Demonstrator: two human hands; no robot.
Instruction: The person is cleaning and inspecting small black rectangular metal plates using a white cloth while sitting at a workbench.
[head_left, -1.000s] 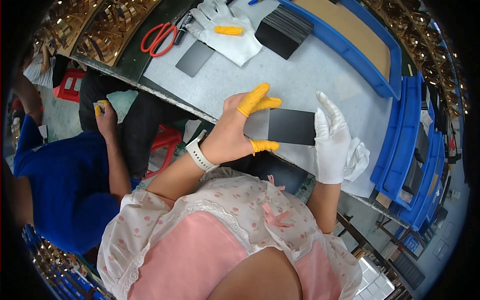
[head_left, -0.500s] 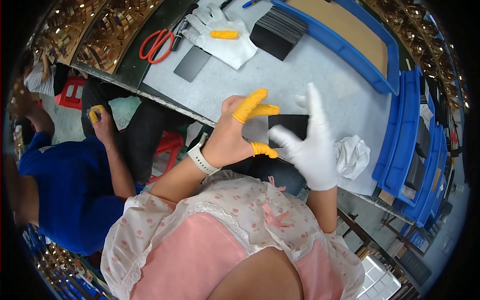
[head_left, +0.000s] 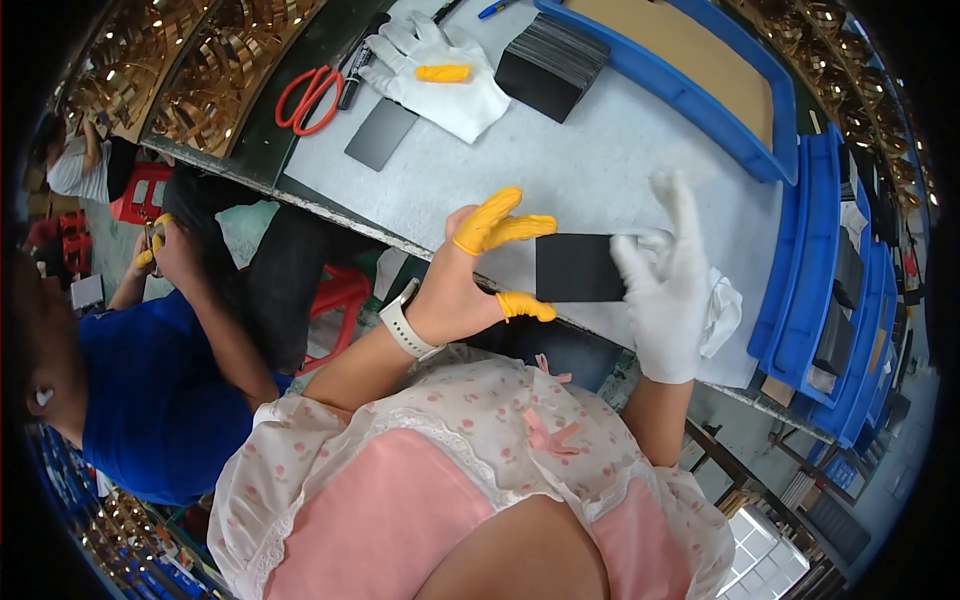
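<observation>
A black rectangular plate [head_left: 580, 268] is held over the front part of the table. My left hand [head_left: 455, 285], with yellow finger cots on its thumb and fingers, grips the plate by opposite edges at its left end. My right hand [head_left: 665, 285] wears a white glove. Its fingers are spread, and the thumb side overlaps the plate's right end; I cannot tell whether it presses on it. Behind this hand lies a crumpled white cloth [head_left: 724, 312], partly hidden.
At the back stand a stack of black plates [head_left: 545, 85] and a blue tray [head_left: 690, 105]. A white glove [head_left: 470, 110] bears a yellow finger cot [head_left: 443, 73]. Nearby lie a grey plate [head_left: 381, 134], red scissors [head_left: 308, 100] and a marker [head_left: 352, 85]. Blue trays [head_left: 790, 270] line the right; a co-worker [head_left: 170, 390] sits left.
My right hand has moved right across the plate, uncovering more of its black face. My left hand keeps its grip nearly in place. The co-worker's hands have shifted.
</observation>
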